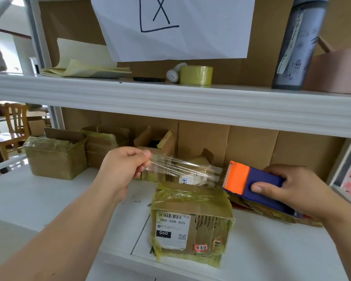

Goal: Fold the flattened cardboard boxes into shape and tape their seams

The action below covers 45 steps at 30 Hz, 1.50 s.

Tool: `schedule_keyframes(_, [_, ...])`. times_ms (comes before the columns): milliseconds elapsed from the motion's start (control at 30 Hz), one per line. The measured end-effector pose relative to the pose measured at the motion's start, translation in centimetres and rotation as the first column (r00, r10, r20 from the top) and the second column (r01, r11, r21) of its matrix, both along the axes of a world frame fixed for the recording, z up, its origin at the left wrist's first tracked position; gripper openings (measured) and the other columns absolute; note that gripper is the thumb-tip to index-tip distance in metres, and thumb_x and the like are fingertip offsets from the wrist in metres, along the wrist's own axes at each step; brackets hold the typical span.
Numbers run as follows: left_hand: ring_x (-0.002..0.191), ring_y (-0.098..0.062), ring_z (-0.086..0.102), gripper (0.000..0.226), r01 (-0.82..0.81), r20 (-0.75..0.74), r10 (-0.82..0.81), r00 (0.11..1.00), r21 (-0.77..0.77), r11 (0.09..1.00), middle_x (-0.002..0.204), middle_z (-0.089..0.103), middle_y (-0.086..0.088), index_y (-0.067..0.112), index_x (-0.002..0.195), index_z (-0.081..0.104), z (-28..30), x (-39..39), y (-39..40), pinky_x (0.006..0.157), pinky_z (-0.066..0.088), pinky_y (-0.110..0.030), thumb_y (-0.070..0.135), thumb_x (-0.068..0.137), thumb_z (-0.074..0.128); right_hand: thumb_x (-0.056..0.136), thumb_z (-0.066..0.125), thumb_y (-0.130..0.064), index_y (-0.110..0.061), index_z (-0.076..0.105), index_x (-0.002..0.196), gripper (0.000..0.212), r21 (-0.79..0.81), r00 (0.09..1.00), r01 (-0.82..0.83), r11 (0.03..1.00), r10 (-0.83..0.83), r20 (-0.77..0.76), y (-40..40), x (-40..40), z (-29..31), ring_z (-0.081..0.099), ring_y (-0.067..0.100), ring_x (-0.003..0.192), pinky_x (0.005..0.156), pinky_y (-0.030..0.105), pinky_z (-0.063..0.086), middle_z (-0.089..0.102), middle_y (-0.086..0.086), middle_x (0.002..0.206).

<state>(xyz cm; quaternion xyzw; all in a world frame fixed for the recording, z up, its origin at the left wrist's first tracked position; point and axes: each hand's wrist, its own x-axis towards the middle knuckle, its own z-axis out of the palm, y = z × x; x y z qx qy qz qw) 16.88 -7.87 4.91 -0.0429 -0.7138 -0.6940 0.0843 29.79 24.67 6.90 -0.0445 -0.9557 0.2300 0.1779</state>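
Overhead, tape strip (pixel 182 166) above closed box (pixel 193 220)

Dispenser (pixel 257 185) in my right hand (pixel 288 189): orange front, blue body. Clear tape (pixel 182 167). Box (pixel 190 222) below: brown, yellowish tape, white label.

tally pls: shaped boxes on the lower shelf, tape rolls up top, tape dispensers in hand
Boxes: 5, namely front box, left box, two behind it, one behind the tape strip
Tape roll: 1
Tape dispenser: 1
Total: 7
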Motion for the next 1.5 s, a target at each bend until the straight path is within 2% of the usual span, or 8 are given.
schedule_keyframes(233, [0.062,-0.013,0.054,0.011,-0.009,0.045,0.008,0.999,0.017,1.0,0.07,0.069,-0.008,0.008,0.083,0.075,-0.3,-0.5,0.6,0.059,0.049,-0.024,0.012,0.091,0.069,0.048,0.051,-0.095,-0.032,0.068,0.077,0.071,0.017,0.996,-0.026,1.0,0.024,0.081,0.4,-0.7,0.5,0.063,0.004,0.061,0.059,0.031,0.051,0.068,-0.013,0.067])
schedule_keyframes(467, [0.064,-0.012,0.059,0.009,-0.054,-0.196,0.021,0.98,-0.161,0.986,0.065,0.071,0.004,0.022,0.083,0.074,2.6,-0.8,0.6,0.061,0.049,-0.028,0.022,0.091,0.07,0.052,0.047,-0.097,-0.045,0.067,0.085,0.065,0.134,0.992,-0.037,0.99,0.021,0.124,0.1,-1.6,-0.3,0.064,0.001,0.07,0.067,0.033,0.056,0.07,-0.018,0.076])
schedule_keyframes(600, [0.065,-0.016,0.056,0.013,-0.048,-0.061,0.043,0.997,-0.082,0.996,0.071,0.07,-0.007,0.015,0.08,0.075,0.4,-0.8,-0.3,0.057,0.048,-0.026,0.017,0.091,0.069,0.047,0.047,-0.098,-0.041,0.067,0.08,0.069,0.05,0.996,0.009,0.999,-0.013,0.088,1.4,-1.2,-0.3,0.065,0.006,0.061,0.06,0.032,0.054,0.068,-0.013,0.068])
schedule_keyframes(733, [0.055,-0.009,0.051,0.011,-0.042,0.079,0.043,0.996,-0.011,0.999,0.065,0.067,-0.004,0.005,0.087,0.074,-1.8,-0.5,-0.5,0.052,0.048,-0.02,0.013,0.092,0.068,0.068,0.066,-0.077,-0.033,0.07,0.07,0.044,0.023,0.991,0.04,0.999,-0.043,0.13,1.1,-1.4,-0.8,0.061,0.004,0.057,0.058,0.03,0.048,0.066,-0.013,0.063])
schedule_keyframes(867, [0.053,-0.01,0.051,0.008,-0.026,0.162,0.02,0.987,0.036,0.999,0.062,0.067,-0.003,0.005,0.087,0.074,-2.6,-0.7,-0.8,0.051,0.049,-0.02,0.012,0.09,0.071,0.044,0.044,-0.101,-0.041,0.067,0.074,0.07,0.064,0.983,0.043,0.997,-0.053,0.176,1.1,-1.7,-1.0,0.059,0.002,0.061,0.063,0.033,0.05,0.065,-0.014,0.065])
schedule_keyframes(1167, [0.052,-0.011,0.051,0.007,-0.039,0.261,0.047,0.964,-0.035,0.999,0.064,0.068,-0.007,0.005,0.086,0.07,-4.6,-1.0,-0.4,0.047,0.044,-0.019,0.01,0.089,0.072,0.028,0.034,-0.108,-0.045,0.065,0.07,0.083,0.102,0.961,0.013,0.995,-0.04,0.274,1.4,-2.5,-0.4,0.058,-0.002,0.058,0.057,0.023,0.043,0.065,-0.017,0.064])
schedule_keyframes(1300, [0.05,-0.009,0.049,0.005,-0.028,0.318,0.045,0.947,-0.057,0.998,0.062,0.068,-0.005,0.003,0.087,0.071,-5.5,-1.1,-0.5,0.043,0.042,-0.016,0.008,0.088,0.071,0.05,0.052,-0.096,-0.032,0.07,0.069,0.069,0.088,0.953,0.013,0.996,-0.039,0.301,1.2,-2.9,-0.3,0.061,0.003,0.058,0.056,0.021,0.043,0.067,-0.011,0.063])
schedule_keyframes(1500, [0.048,-0.009,0.048,0.009,-0.004,0.366,0.037,0.93,-0.091,0.996,0.06,0.068,-0.005,-0.001,0.087,0.071,-6.4,-1.6,-0.2,0.042,0.039,-0.017,0.009,0.088,0.071,0.05,0.052,-0.087,-0.03,0.071,0.069,0.063,0.109,0.945,0.013,0.994,-0.048,0.323,1.2,-3.3,0.0,0.063,0.005,0.062,0.058,0.021,0.043,0.068,-0.009,0.065])
